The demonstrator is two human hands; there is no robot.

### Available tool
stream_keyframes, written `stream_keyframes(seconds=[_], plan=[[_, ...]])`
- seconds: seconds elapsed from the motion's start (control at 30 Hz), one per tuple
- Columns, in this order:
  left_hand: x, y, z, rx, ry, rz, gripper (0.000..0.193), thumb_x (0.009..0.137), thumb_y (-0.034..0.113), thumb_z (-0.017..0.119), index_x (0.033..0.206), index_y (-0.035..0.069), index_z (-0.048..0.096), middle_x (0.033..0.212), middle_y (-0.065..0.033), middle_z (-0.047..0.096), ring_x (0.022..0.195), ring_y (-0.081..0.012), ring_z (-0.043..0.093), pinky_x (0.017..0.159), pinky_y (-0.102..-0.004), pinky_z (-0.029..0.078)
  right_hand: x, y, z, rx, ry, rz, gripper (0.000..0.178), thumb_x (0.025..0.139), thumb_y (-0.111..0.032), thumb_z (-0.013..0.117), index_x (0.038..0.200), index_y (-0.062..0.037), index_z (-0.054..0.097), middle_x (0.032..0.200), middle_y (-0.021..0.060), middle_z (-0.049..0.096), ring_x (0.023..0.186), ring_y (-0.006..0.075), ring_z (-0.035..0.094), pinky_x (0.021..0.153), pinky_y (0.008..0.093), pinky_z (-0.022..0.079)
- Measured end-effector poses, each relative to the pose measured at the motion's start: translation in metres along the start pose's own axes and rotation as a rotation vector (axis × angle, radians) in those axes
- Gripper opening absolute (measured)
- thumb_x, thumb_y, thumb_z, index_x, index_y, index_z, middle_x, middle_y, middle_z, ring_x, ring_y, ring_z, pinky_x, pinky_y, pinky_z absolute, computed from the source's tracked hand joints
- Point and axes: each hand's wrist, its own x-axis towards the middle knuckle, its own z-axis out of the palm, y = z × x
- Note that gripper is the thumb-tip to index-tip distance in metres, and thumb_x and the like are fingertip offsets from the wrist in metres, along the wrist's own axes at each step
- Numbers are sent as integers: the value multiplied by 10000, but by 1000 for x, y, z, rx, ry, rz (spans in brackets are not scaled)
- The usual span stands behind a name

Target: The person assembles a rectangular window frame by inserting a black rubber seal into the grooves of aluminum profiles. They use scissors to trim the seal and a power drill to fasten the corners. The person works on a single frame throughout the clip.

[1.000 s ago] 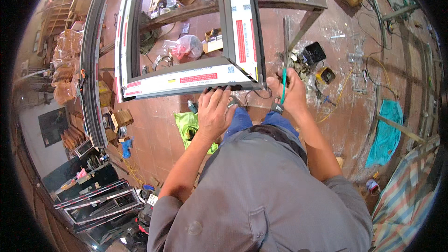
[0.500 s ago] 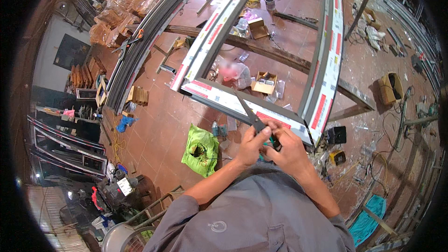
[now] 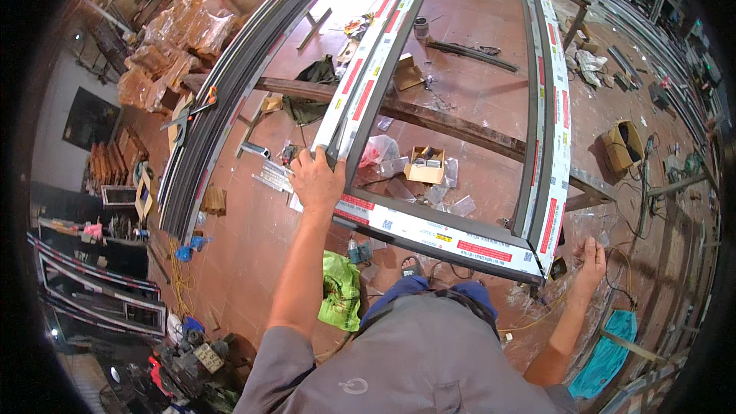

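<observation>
A long metal frame (image 3: 418,224), its white protective film printed in red, lies raised above the floor in front of me. My left hand (image 3: 318,178) grips its near left corner, fingers bent over the left rail and the thumb toward the inner side. Off the near right corner, my right hand (image 3: 589,262) is raised beside the frame without touching it. Its fingers are pinched together, and whatever they may hold is too small to make out. The dark, pointed tool from earlier cannot be seen now.
Dark metal profiles (image 3: 230,84) run along the left, with orange-handled scissors (image 3: 201,106) on them. Below the frame are a steel crossbar (image 3: 452,124) and an open cardboard box (image 3: 425,172). A green bag (image 3: 340,291) lies near my feet; cables and another box (image 3: 622,146) are on the right.
My hands have parted from the dark pointed tool held between them. The left has moved forward-left onto the frame, the right out past its right corner. My view has shifted somewhat.
</observation>
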Motion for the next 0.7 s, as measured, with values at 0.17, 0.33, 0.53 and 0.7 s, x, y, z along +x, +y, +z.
stream_keyframes(seconds=[0.17, 0.33, 0.53, 0.7], plan=[[-3, -10, 43, -28, -17, 32, 761, 937, 522, 783, 1467, -3, 634, 1462, -300, 616, 1411, -491, 544, 1148, -615, 434, 3, 42, -12, -151, -4, 144, 571, 1119, -486, 609, 1423, -4, 652, 1302, 168, 744, 1166, 283, 731, 1026, 434, 554], [-75, 40, -21, -731, -200, 469, 845, 816, 394, 917, 1466, -46, 604, 1485, -279, 614, 1411, -441, 553, 1184, -542, 430, 27, 66, -15, 96, -288, 379, 1062, 1034, -868, 344, 1637, -1, 457, 1488, 201, 632, 1357, 318, 584, 1176, 484, 399], [-112, 169, -44, -373, -521, 923, 1126, 490, 587, 1004, 1397, 39, 623, 1409, -187, 661, 1342, -384, 606, 1150, -519, 456, 61, 66, -17, 63, -540, 420, 1239, 943, -982, 190, 1653, 9, 410, 1499, 189, 611, 1400, 325, 544, 1235, 479, 334], [-111, 165, -27, -363, -580, 929, 1080, 442, 605, 1010, 1279, 37, 631, 1329, -177, 684, 1227, -386, 644, 1038, -518, 484, 107, 77, -57, 115, -392, 425, 1309, 902, -1016, 148, 1670, 19, 377, 1612, 271, 526, 1543, 381, 445, 1323, 518, 230]])
